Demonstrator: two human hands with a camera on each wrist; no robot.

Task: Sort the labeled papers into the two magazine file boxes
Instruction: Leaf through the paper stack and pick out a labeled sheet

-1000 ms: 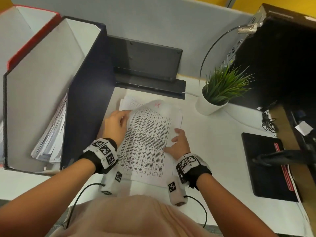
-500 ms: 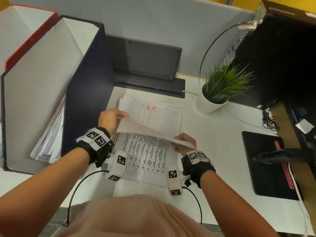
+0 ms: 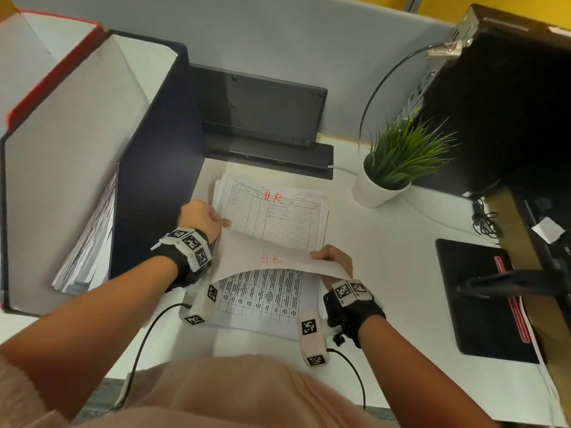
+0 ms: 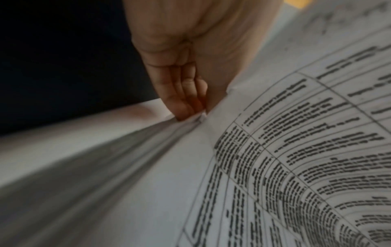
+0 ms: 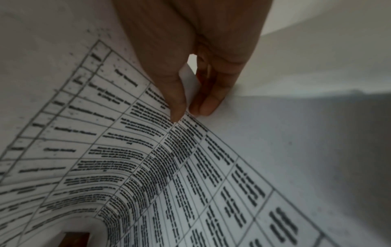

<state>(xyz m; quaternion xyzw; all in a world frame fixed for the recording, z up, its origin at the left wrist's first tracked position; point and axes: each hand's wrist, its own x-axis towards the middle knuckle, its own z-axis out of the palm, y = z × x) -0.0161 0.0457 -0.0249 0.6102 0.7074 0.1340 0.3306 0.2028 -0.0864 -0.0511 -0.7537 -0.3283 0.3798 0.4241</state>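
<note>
While both hands peel the top sheet off the paper stack (image 3: 275,217), the dark blue file box (image 3: 148,168) stands just left of that stack, already holding papers, and the red-edged file box (image 3: 52,66) sits beyond the blue one, further left from the stack. Monitor base (image 3: 265,149) is behind the stack, potted plant (image 3: 398,162) to its right, black pad (image 3: 475,301) further right still. Stack lies flat on the desk (image 3: 386,257); its exposed page shows a red handwritten "H.R" label. Lifted sheet (image 3: 272,257) bows over the stack's near half, printed table facing down, red mark showing through its back. Left hand (image 3: 200,217) pinches the sheet's left edge, fingers under and thumb on top; left wrist view shows fingertips (image 4: 184,108) tucked at the paper edge. Right hand (image 3: 333,261) pinches the right corner between thumb and fingers, clear in the right wrist view. To do this well, I'd say: keep one sheet only, check nothing below clings, read the label before picking a box, hold the sheet taut enough not to crease, then feed it edge-first into the matching box. Which box takes HR, cannot tell.
</note>
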